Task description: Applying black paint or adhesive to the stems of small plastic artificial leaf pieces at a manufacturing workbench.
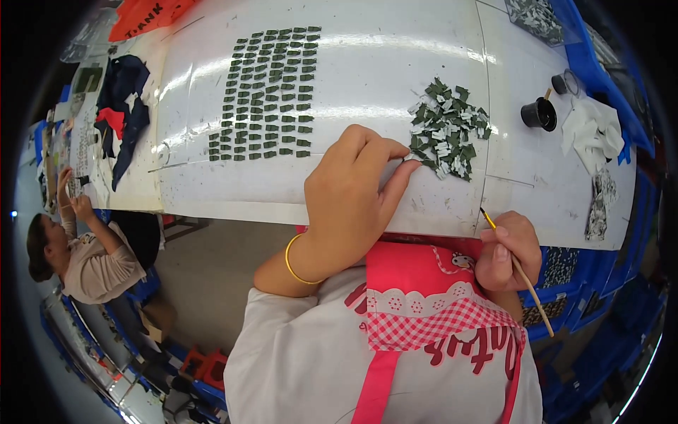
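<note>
Now, head view: left hand (357, 177), thumb and forefinger nearly meeting at the left edge of the green-white pile (452, 131) on the table (378, 92), catch unclear; right hand (510, 251) grips a brush (526, 283); pieces look light, thin, best edge-pinched

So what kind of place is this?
It looks like a workshop or factory: little green pieces lined up in rows on a white table, a thin brush in the right hand, and another person nearby.
</note>
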The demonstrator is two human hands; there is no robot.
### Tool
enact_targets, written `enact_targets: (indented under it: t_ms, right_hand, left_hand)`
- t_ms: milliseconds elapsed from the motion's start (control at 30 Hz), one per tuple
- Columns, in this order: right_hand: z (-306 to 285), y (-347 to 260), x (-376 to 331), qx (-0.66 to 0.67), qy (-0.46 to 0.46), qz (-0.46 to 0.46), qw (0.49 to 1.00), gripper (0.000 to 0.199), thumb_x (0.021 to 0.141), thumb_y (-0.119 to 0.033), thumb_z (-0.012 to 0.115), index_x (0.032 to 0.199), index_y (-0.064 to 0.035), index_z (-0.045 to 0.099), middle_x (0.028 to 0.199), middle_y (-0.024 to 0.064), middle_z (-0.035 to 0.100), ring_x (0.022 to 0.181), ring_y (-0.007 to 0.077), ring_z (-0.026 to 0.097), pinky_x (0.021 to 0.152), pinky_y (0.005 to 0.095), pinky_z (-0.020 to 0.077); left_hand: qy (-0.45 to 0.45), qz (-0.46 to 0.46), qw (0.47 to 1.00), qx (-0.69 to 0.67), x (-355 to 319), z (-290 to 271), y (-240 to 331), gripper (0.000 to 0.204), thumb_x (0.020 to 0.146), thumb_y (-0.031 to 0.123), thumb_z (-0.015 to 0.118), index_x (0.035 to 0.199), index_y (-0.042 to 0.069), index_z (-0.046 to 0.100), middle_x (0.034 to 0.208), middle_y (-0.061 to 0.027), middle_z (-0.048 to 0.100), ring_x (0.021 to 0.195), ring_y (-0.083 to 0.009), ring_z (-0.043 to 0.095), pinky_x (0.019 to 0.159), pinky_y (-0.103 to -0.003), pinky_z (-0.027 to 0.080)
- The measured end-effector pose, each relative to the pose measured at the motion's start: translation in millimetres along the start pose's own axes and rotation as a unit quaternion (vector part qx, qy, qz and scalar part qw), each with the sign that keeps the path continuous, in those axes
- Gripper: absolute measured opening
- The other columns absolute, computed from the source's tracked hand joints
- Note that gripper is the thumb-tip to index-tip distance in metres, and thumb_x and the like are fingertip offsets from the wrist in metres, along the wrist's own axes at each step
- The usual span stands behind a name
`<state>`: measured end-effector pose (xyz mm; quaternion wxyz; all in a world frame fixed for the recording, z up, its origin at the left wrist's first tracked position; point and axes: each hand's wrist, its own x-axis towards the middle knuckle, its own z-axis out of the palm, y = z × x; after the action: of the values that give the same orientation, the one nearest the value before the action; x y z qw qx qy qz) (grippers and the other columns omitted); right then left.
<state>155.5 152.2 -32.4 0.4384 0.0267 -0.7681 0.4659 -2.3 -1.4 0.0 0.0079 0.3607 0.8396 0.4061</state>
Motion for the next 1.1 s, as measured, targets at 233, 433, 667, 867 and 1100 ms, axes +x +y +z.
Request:
enact_targets:
  t_ms: [233, 433, 667, 867, 1100]
  right_hand:
    - [-5, -3, 3, -0.017, -0.025, 0.008, 1.000, 0.023, 0.074, 0.003, 0.052, 0.096, 0.0015, 0.059, 0.072, 0.0121, 0.064, 0.056, 0.0176, 0.049, 0.055, 0.0312, 0.0463]
    - [-6, -3, 2, -0.014, -0.027, 0.012, 0.999, 0.024, 0.074, 0.003, 0.052, 0.096, 0.0013, 0.059, 0.073, 0.0125, 0.064, 0.057, 0.0180, 0.049, 0.056, 0.0316, 0.0466]
    - [-7, -1, 2, -0.008, -0.033, 0.007, 0.999, 0.024, 0.076, 0.001, 0.052, 0.099, 0.0006, 0.058, 0.075, 0.0130, 0.065, 0.057, 0.0180, 0.049, 0.056, 0.0316, 0.0469]
    - [-7, -2, 0, 0.021, 0.008, 0.024, 0.999, 0.022, 0.079, -0.002, 0.052, 0.100, -0.0007, 0.058, 0.079, 0.0125, 0.066, 0.059, 0.0179, 0.050, 0.058, 0.0324, 0.0476]
    - [-11, -4, -2, 0.014, -0.010, 0.018, 1.000, 0.024, 0.081, -0.005, 0.052, 0.104, -0.0017, 0.058, 0.087, 0.0122, 0.066, 0.065, 0.0182, 0.052, 0.062, 0.0338, 0.0491]
  left_hand:
    - [-0.056, 0.096, 0.994, 0.017, 1, -16, -10, 0.014, 0.074, 0.002, 0.071, 0.086, 0.005, 0.065, 0.078, -0.0011, 0.053, 0.061, -0.0137, 0.047, 0.054, -0.025, 0.040]
    - [-0.094, 0.165, 0.982, 0.014, 5, -19, -11, 0.017, 0.074, -0.003, 0.070, 0.089, 0.004, 0.066, 0.080, -0.0018, 0.057, 0.058, -0.0122, 0.048, 0.052, -0.023, 0.040]
    - [-0.131, 0.028, 0.953, -0.272, -1, -11, -4, 0.014, 0.077, -0.011, 0.065, 0.089, -0.003, 0.066, 0.081, -0.0058, 0.064, 0.057, -0.0102, 0.052, 0.049, -0.020, 0.041]
    - [-0.198, -0.320, 0.728, -0.573, -5, -8, 23, 0.021, 0.077, -0.010, 0.065, 0.096, 0.000, 0.066, 0.081, -0.0069, 0.062, 0.064, -0.0096, 0.054, 0.054, -0.022, 0.045]
    - [-0.131, -0.111, 0.832, -0.527, -9, 16, 16, 0.021, 0.074, -0.017, 0.063, 0.090, -0.004, 0.064, 0.092, -0.0116, 0.064, 0.063, -0.0109, 0.056, 0.055, -0.017, 0.044]
